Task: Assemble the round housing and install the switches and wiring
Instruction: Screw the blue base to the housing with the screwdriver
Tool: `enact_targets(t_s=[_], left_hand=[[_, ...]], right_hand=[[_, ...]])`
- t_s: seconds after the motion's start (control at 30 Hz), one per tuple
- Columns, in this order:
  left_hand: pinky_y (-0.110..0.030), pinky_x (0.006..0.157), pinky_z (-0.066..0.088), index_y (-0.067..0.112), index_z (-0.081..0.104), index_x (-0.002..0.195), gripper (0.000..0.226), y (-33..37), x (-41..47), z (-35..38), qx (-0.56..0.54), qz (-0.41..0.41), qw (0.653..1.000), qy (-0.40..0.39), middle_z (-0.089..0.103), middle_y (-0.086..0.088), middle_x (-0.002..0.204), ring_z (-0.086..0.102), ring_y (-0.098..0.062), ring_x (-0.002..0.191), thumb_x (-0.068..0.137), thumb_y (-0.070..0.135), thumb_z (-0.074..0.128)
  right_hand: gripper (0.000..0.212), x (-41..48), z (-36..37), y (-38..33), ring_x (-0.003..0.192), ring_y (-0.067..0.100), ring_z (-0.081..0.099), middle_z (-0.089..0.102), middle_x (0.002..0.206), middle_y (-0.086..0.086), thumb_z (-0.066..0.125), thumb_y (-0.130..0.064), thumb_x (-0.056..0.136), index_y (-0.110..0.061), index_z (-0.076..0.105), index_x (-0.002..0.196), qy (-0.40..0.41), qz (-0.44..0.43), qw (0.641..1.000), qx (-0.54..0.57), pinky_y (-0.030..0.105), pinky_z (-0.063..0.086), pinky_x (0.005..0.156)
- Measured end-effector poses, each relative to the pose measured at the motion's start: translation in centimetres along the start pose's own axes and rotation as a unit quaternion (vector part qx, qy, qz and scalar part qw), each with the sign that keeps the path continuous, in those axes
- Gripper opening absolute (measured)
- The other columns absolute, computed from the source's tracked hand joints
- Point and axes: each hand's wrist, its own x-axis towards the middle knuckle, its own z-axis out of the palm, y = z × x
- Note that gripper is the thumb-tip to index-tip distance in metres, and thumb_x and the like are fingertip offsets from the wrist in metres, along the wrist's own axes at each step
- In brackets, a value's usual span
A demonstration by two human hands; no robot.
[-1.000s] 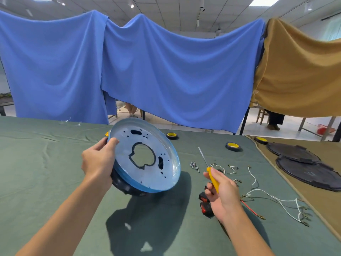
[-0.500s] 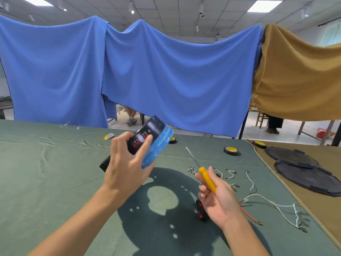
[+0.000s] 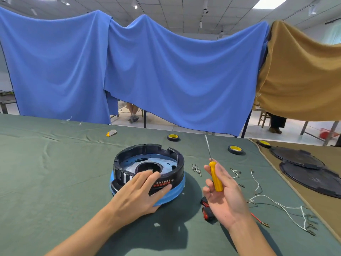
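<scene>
Round housing down on the table: the round housing (image 3: 147, 147) now lies flat on the green cloth of the table (image 3: 55, 172), open side up and its axis vertical, directly under my left grip (image 3: 140, 193). Half a second ago that grip held it edge-on in the air. It is a black plastic ring with notched walls, a pale metal plate with a round central hole inside, and a blue band round its base. A strip of red marks shows on the near wall.

The left grip is open, with straight fingers laid flat across the near rim and the thumb along the blue band.

My right grip (image 3: 227, 196) is closed around the screwdriver (image 3: 215, 177), holding its smooth yellow handle as before. The thin steel shaft points up and away from me, tipped slightly left and now more upright.

Small bright screws (image 3: 196, 168) lie between the two grips. A red-and-black switch (image 3: 205, 207) sits just below the right grip, partly hidden by it. White wires (image 3: 276, 202) with metal terminals trail to that grip's right.
</scene>
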Motion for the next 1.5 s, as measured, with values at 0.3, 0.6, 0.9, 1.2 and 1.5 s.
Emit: enact_targets(t_s=[0.3,0.6,0.9,1.2,1.5], left_hand=[[-0.037,0.091,0.043,0.021,0.067,0.122,0.044,-0.6,-1.5,1.0,-0.002,0.014,1.0,0.02,0.044,-0.014,0.118,0.048,-0.03,0.108,0.086,0.047,0.067],[-0.032,0.061,0.049,0.014,0.071,0.118,0.034,0.1,0.0,-0.4,-0.025,-0.023,0.997,0.069,0.061,-0.008,0.09,0.057,-0.024,0.076,0.085,0.008,0.065],[-0.033,0.074,0.044,0.016,0.062,0.095,0.034,3.0,8.8,-0.2,-0.031,-0.272,0.947,-0.166,0.064,0.0,0.092,0.059,-0.023,0.093,0.095,0.048,0.052],[-0.03,0.067,0.039,0.015,0.065,0.107,0.017,4.6,10.0,2.3,0.03,-0.276,0.933,-0.228,0.066,0.001,0.093,0.058,-0.021,0.094,0.095,0.024,0.056],[-0.038,0.062,0.055,0.009,0.075,0.089,0.019,2.5,6.6,1.7,0.006,-0.166,0.982,-0.09,0.069,-0.01,0.105,0.063,-0.029,0.103,0.076,0.023,0.077]], right_hand=[[0.044,0.0,0.7,0.3,0.053,0.011,0.047,0.069,0.086,0.008,0.066,-0.021,0.079,-0.005,0.062,0.119,0.003,-0.014,1.0,-0.023,0.022,0.041,0.044],[0.041,0.7,0.7,-1.0,0.053,0.01,0.034,0.045,0.071,-0.001,0.052,-0.034,0.092,-0.005,0.061,0.119,-0.043,0.008,0.999,-0.008,0.024,0.032,0.048],[0.018,2.1,0.0,-1.7,0.059,0.017,0.057,0.061,0.071,0.008,0.053,-0.018,0.098,-0.002,0.058,0.102,0.016,-0.009,0.988,-0.152,0.03,0.054,0.055],[0.01,2.7,-1.2,-2.1,0.06,0.018,0.055,0.059,0.077,0.014,0.05,-0.009,0.099,-0.002,0.051,0.106,0.028,0.007,0.971,-0.239,0.031,0.05,0.056],[0.012,6.8,-1.2,-2.3,0.045,0.009,0.04,0.049,0.05,-0.007,0.068,-0.018,0.089,-0.01,0.064,0.081,-0.03,-0.002,0.86,-0.509,0.022,0.033,0.046]])
